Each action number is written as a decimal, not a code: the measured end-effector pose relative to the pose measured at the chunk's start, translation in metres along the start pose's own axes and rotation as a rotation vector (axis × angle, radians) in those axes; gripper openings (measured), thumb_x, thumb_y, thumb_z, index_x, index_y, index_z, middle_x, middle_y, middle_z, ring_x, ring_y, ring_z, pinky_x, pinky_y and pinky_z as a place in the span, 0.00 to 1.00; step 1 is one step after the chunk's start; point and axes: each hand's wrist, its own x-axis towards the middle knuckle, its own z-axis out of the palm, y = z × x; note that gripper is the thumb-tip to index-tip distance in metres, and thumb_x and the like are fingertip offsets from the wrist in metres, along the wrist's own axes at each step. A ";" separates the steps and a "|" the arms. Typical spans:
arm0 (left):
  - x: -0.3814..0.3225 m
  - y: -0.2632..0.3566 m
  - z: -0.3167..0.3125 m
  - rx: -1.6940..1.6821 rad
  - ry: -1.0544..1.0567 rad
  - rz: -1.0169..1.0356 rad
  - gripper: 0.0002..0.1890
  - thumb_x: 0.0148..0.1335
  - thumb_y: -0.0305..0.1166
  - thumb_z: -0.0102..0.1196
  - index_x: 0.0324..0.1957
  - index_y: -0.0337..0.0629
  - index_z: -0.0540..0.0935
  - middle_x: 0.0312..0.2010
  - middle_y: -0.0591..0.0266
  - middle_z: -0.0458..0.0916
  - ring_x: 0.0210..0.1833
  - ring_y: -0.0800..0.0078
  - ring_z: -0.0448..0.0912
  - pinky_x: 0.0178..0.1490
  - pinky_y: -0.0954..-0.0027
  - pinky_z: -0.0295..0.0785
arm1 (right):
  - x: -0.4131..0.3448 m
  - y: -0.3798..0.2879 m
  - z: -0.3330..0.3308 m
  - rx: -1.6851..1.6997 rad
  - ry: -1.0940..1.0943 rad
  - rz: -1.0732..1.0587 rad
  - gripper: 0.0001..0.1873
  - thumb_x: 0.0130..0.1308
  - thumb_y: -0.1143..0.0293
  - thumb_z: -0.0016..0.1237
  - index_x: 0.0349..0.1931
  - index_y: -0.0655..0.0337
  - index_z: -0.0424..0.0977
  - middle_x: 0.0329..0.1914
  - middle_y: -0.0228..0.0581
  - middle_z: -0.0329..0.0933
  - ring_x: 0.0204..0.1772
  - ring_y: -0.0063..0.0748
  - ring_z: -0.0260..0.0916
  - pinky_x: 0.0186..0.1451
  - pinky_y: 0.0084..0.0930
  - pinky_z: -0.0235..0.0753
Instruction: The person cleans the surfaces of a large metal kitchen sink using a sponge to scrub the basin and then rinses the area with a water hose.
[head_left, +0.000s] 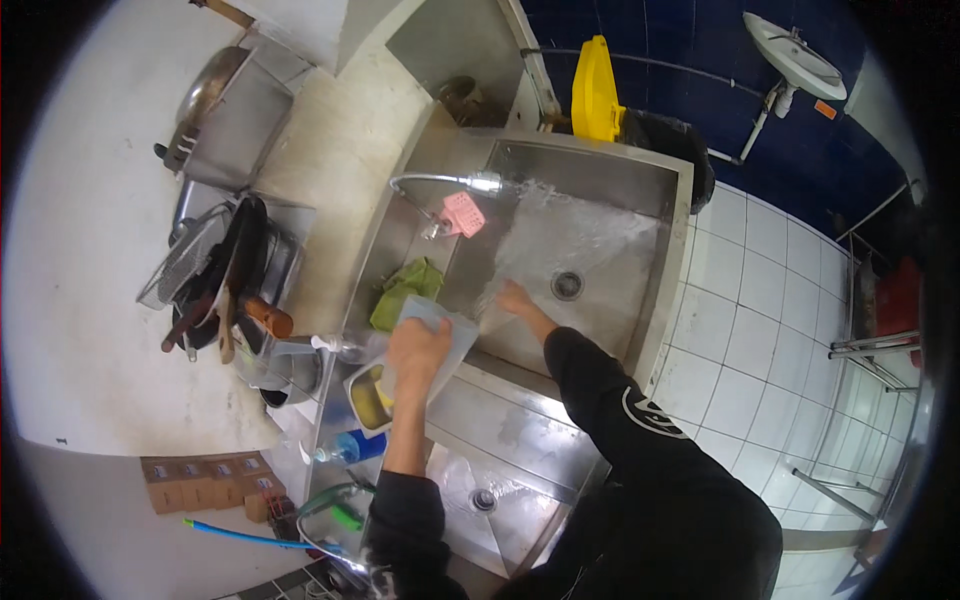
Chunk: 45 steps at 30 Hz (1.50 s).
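Note:
My left hand (416, 349) grips a translucent whitish plastic piece (459, 330), a container or a sheet, at the near left corner of the large steel sink (600, 300). Below and beside that hand is a rectangular tub (367, 397) with something yellowish inside. A crumpled green cloth (409, 289) lies on the ledge just beyond. My right hand (514, 298) is low over the sink, left of the drain (568, 286). It is blurred, so its fingers and anything in them are unclear. Water streams from the chrome faucet (480, 182) across the sink floor.
A pink perforated holder (463, 215) hangs at the faucet's base. A clear pump bottle (352, 346) and a blue liquid bottle (356, 445) stand along the ledge. Stacked pans (244, 255) crowd the left side. A second steel basin (517, 517) lies nearer me. A yellow-lidded bin (596, 94) stands beyond.

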 end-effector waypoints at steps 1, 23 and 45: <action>-0.003 0.002 0.003 0.030 -0.018 0.022 0.28 0.54 0.55 0.58 0.33 0.33 0.83 0.34 0.41 0.83 0.39 0.46 0.82 0.44 0.54 0.76 | -0.013 0.010 0.005 -0.026 -0.059 0.065 0.23 0.62 0.62 0.44 0.54 0.69 0.69 0.57 0.53 0.71 0.62 0.39 0.68 0.55 0.42 0.74; -0.178 -0.054 0.101 -0.310 0.304 0.007 0.18 0.48 0.48 0.63 0.26 0.40 0.83 0.21 0.51 0.80 0.34 0.55 0.78 0.50 0.56 0.67 | -0.109 0.092 0.011 -0.206 0.219 0.243 0.25 0.53 0.67 0.49 0.54 0.62 0.70 0.53 0.55 0.75 0.57 0.52 0.71 0.59 0.40 0.70; -0.307 -0.426 0.465 -1.536 -0.131 -1.019 0.34 0.60 0.52 0.48 0.47 0.23 0.78 0.43 0.47 0.81 0.43 0.59 0.77 0.47 0.59 0.71 | -0.377 0.002 0.167 -0.420 0.069 -0.705 0.16 0.56 0.75 0.48 0.47 0.66 0.72 0.48 0.52 0.74 0.51 0.55 0.71 0.55 0.40 0.72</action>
